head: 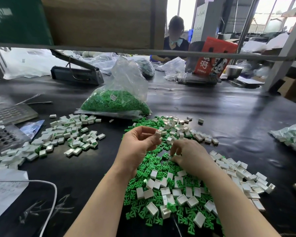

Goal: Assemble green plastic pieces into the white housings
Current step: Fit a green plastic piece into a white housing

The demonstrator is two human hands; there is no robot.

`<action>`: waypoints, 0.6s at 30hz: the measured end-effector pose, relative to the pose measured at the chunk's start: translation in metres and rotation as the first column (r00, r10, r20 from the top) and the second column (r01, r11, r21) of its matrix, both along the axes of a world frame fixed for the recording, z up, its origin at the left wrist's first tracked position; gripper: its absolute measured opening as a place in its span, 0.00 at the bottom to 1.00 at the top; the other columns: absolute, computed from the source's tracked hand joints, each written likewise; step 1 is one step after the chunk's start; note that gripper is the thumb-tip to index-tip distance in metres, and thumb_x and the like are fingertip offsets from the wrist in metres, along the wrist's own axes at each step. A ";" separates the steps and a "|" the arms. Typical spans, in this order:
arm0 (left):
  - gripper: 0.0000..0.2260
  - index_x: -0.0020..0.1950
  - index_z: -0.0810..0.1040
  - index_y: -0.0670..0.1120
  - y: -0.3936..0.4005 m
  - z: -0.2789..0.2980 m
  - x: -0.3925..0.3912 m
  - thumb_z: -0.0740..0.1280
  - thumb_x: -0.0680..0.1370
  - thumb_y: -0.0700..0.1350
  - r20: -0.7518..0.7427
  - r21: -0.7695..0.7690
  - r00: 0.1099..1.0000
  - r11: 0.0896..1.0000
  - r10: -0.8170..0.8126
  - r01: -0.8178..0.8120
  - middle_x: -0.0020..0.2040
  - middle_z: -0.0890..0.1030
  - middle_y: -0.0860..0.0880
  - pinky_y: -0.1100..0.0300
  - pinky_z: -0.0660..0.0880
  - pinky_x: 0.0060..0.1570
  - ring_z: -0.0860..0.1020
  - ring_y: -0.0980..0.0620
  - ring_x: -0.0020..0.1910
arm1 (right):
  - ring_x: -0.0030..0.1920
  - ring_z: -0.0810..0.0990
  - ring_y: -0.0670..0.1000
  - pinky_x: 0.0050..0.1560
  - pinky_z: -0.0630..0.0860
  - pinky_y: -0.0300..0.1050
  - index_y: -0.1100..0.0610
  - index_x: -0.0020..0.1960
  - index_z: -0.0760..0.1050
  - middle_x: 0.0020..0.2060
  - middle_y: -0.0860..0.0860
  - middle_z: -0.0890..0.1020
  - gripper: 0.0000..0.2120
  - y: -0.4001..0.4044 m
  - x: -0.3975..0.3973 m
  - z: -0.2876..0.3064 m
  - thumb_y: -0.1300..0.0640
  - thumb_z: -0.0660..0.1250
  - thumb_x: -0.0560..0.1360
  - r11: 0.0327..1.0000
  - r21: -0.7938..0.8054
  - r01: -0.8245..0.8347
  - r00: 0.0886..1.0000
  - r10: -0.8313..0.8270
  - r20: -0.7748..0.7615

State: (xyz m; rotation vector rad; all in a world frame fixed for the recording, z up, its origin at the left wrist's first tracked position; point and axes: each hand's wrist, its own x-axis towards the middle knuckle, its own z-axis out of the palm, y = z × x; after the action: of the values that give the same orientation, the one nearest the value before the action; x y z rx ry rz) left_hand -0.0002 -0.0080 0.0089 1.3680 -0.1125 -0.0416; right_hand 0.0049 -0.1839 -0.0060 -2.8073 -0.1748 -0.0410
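Note:
My left hand [139, 144] is raised over the pile and pinches a small white housing [157, 134] between thumb and fingertips. My right hand [188, 155] is lower, its fingers curled down into the loose green plastic pieces [150, 168], pinching at something small that the fingers hide. Empty white housings [181, 192] lie scattered over the green pieces in front of me. A heap of housings with green showing in them [70, 135] lies to the left on the black table [220, 113].
A clear bag of green pieces [116, 101] stands behind the pile. Another bag of parts [292, 135] lies at the right edge. A white cable [50, 194], papers and a perforated tray [2, 135] are on the left. A person sits across the table.

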 end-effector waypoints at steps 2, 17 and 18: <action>0.10 0.50 0.80 0.42 0.000 0.000 0.000 0.74 0.71 0.42 -0.003 -0.005 1.000 1.000 0.004 -0.004 0.43 0.86 0.44 0.59 0.81 0.45 0.84 0.49 0.44 | 0.52 0.73 0.47 0.52 0.69 0.43 0.45 0.45 0.73 0.46 0.43 0.77 0.08 0.000 0.000 -0.001 0.51 0.72 0.74 1.000 0.019 -0.005 1.000 0.005 0.016; 0.07 0.49 0.83 0.43 -0.001 0.003 -0.003 0.74 0.72 0.40 0.068 -0.018 0.998 1.000 0.017 -0.016 0.43 0.86 0.43 0.64 0.79 0.41 0.83 0.50 0.42 | 0.44 0.85 0.50 0.45 0.78 0.36 0.59 0.49 0.81 0.42 0.53 0.86 0.04 0.010 -0.008 0.020 0.64 0.71 0.74 0.275 0.948 -0.162 0.983 -0.041 0.180; 0.06 0.48 0.83 0.43 -0.001 0.003 -0.003 0.74 0.72 0.40 0.076 -0.012 0.997 1.000 0.021 -0.020 0.43 0.86 0.43 0.64 0.79 0.41 0.83 0.50 0.41 | 0.44 0.85 0.49 0.44 0.78 0.35 0.60 0.49 0.81 0.41 0.53 0.86 0.04 0.009 -0.008 0.020 0.64 0.71 0.74 0.270 0.949 -0.162 0.983 -0.040 0.179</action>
State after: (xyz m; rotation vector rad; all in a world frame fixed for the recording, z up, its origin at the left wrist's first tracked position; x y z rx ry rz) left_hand -0.0032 -0.0094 0.0121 1.3601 -0.1622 0.0284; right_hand -0.0031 -0.1750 0.0140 -1.4991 -0.2022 -0.2749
